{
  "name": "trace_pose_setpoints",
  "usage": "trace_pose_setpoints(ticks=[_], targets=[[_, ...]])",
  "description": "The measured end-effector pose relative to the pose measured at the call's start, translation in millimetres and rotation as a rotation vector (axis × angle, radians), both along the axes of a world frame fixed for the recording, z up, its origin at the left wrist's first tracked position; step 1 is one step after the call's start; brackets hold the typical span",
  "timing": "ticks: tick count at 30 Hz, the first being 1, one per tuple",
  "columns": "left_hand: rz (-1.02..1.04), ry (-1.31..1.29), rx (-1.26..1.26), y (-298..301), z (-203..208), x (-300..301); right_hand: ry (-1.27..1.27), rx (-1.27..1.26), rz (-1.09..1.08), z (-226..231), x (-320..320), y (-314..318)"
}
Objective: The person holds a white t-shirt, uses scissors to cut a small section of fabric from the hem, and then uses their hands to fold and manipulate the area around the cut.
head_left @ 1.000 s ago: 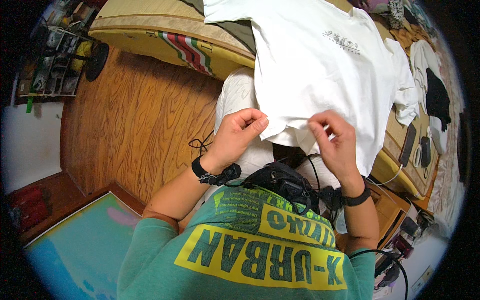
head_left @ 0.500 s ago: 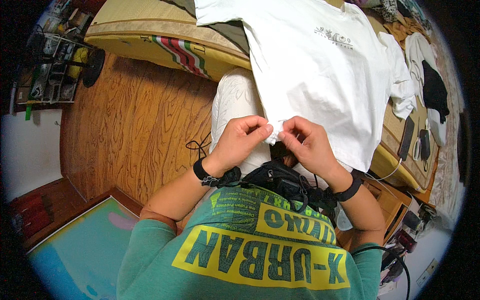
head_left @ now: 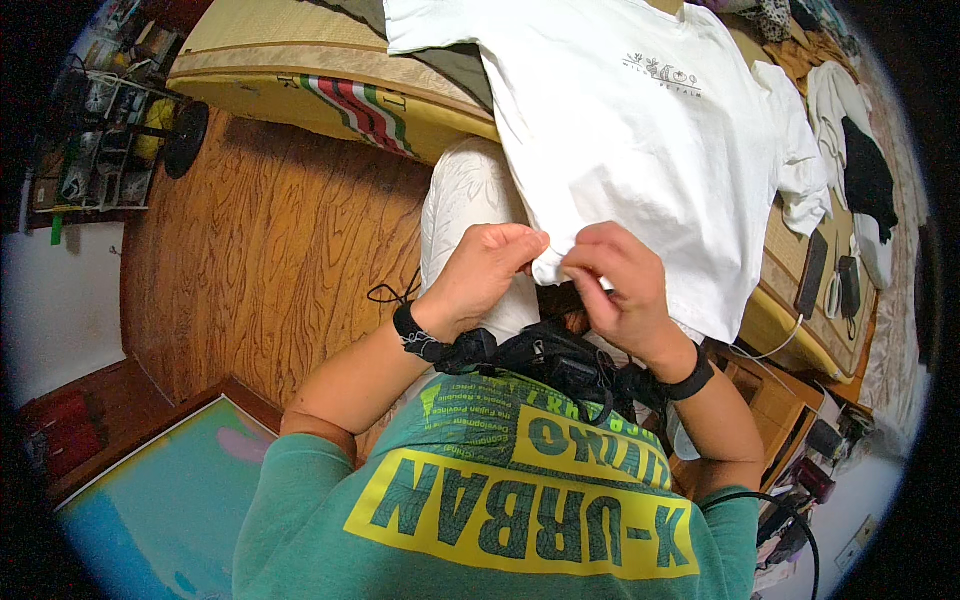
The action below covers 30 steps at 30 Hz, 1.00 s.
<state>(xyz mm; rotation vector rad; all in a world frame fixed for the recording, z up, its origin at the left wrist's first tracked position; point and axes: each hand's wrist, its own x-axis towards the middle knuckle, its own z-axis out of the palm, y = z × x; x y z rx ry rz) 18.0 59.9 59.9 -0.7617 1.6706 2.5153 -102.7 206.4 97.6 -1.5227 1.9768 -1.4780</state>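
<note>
A white T-shirt (head_left: 640,180) with a small dark print on its chest lies spread from the bed's edge down toward my lap. Its near left hem corner is bunched up between my hands. My left hand (head_left: 480,265) pinches this hem between thumb and forefinger. Just to the right, my right hand (head_left: 625,285) has its fingers curled and the thumb close to the fingertips, closed at the same bit of hem. Any thread or other fine detail there is too small to make out. Both wrists wear black bands.
The shirt rests on a bed with a woven mat (head_left: 290,40). More clothes (head_left: 850,130) and a dark slim case (head_left: 813,275) lie at the right, with a white cable (head_left: 775,352) nearby. A wire rack (head_left: 110,140) stands far left above the wooden floor (head_left: 280,230).
My right hand has turned slightly and its fingers have curled in more at the hem. My left hand still pinches the hem, shifted only a little. The shirt's corner has changed its folds.
</note>
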Motion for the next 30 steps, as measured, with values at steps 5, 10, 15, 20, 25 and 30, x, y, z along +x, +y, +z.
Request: trace_pose_setpoints(ticks=[5,10,15,20,25,30], targets=[[0.083,-0.008,0.076,2.4,-3.6,-3.3,0.052,0.058,0.001,-3.6,-4.7,-0.6],[0.078,0.003,0.003,5.6,1.8,-6.4,0.333,0.093,0.056,-12.5,-5.1,-5.6],[0.150,-0.005,0.053,1.3,-7.1,-8.7,-0.209,0.128,-0.007,-7.8,-8.0,8.1],[0.126,-0.036,0.080,1.6,-8.3,-7.1,-0.632,0.001,0.014,-7.7,-3.8,9.0],[0.161,-0.029,0.156,5.0,-0.5,-10.3,-0.517,0.139,-0.115,-11.0,-6.6,10.4],[0.069,-0.026,0.010,4.5,-2.9,-8.3,-0.121,0.217,-0.113,-7.0,-0.5,0.7]])
